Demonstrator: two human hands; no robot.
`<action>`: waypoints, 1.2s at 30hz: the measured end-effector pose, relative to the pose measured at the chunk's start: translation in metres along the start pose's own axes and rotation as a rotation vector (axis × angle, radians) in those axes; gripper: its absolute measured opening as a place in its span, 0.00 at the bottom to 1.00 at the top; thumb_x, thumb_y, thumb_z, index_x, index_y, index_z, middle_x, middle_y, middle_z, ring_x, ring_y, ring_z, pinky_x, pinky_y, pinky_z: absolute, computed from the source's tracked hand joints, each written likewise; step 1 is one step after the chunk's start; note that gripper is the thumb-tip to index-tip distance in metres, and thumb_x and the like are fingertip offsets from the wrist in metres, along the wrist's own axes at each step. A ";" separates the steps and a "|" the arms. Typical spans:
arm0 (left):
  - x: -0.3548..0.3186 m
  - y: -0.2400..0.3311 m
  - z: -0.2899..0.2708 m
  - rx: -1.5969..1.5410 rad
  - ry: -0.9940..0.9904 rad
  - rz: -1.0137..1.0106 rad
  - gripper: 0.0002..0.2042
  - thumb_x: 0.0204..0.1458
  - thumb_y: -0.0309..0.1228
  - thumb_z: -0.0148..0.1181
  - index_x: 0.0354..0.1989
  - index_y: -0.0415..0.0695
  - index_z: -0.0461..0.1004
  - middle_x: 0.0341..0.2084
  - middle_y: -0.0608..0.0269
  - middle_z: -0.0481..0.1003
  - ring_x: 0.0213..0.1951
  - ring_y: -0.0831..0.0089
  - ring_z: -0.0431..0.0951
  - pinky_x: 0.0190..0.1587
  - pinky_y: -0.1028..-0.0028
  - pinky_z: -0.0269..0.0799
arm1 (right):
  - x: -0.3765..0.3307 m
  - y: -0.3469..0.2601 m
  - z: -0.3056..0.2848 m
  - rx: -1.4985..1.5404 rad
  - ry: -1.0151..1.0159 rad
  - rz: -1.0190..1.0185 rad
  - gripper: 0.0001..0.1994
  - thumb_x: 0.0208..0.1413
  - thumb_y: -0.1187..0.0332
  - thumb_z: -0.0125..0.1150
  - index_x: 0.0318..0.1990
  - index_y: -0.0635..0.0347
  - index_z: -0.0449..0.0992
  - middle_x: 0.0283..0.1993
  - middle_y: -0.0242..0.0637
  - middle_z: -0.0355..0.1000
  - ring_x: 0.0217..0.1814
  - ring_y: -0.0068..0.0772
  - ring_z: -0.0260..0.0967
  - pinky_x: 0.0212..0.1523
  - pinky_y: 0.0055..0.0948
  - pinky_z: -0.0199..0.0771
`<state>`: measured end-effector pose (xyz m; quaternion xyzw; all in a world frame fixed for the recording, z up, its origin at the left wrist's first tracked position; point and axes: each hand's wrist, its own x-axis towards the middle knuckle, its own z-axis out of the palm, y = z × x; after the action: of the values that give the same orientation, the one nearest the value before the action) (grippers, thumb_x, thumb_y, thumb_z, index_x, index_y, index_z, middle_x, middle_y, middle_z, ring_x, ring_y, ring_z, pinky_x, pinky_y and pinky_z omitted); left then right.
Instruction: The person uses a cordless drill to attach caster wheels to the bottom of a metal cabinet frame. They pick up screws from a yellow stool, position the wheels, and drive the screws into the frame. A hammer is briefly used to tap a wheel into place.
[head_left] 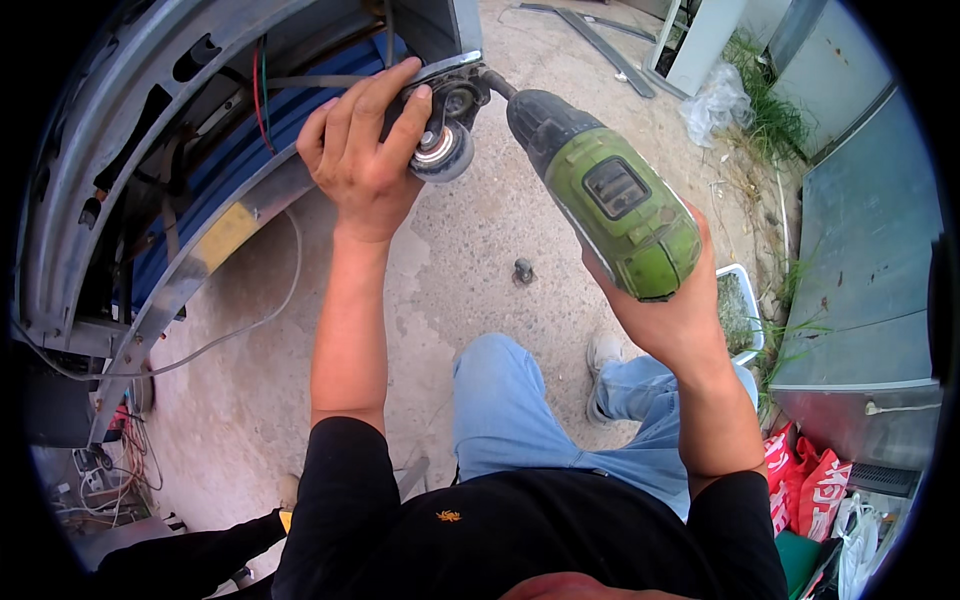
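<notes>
My left hand (368, 150) grips a caster wheel (440, 150) at the corner of a grey metal frame (440, 25), fingers wrapped over its bracket. In my right hand (672, 310) is a green and black cordless drill (620, 195). Its nose points up and left, and the bit reaches the edge of the caster's bracket; whether it sits on a screw is hidden. On the concrete below, between my arms, lies a small dark caster (523, 270).
A grey cable (265, 318) droops from the frame at left. Right of my legs stands a white tub (742, 300) beside grass and metal panels (868, 250). Red bags (815, 490) lie lower right; tangled wires (125, 455) lie lower left. Metal strips (605, 50) rest on the far ground.
</notes>
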<state>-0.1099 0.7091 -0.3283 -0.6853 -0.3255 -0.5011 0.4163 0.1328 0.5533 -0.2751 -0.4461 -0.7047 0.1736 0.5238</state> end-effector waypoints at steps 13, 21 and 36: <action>0.000 0.000 0.000 0.021 -0.003 -0.004 0.10 0.54 0.31 0.65 0.43 0.60 0.83 0.52 0.77 0.83 0.50 0.77 0.81 0.59 0.70 0.59 | 0.003 -0.003 -0.015 -0.140 -0.177 0.021 0.28 0.49 0.75 0.78 0.58 0.68 0.71 0.50 0.43 0.79 0.50 0.33 0.77 0.54 0.32 0.76; 0.003 0.003 -0.003 0.022 -0.068 -0.048 0.09 0.53 0.30 0.66 0.42 0.57 0.83 0.52 0.75 0.83 0.51 0.75 0.80 0.59 0.68 0.60 | 0.015 -0.016 -0.023 -0.136 -0.236 0.273 0.36 0.49 0.74 0.80 0.64 0.68 0.65 0.56 0.44 0.76 0.57 0.33 0.75 0.59 0.33 0.74; 0.004 0.003 0.000 0.067 -0.062 -0.034 0.05 0.54 0.31 0.66 0.38 0.59 0.82 0.48 0.76 0.83 0.46 0.75 0.78 0.52 0.70 0.57 | 0.017 -0.015 -0.015 -0.154 -0.177 0.060 0.29 0.44 0.75 0.75 0.57 0.66 0.73 0.41 0.46 0.76 0.41 0.44 0.73 0.48 0.31 0.74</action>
<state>-0.1066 0.7075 -0.3253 -0.6808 -0.3663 -0.4753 0.4200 0.1388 0.5554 -0.2487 -0.4890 -0.7456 0.1733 0.4182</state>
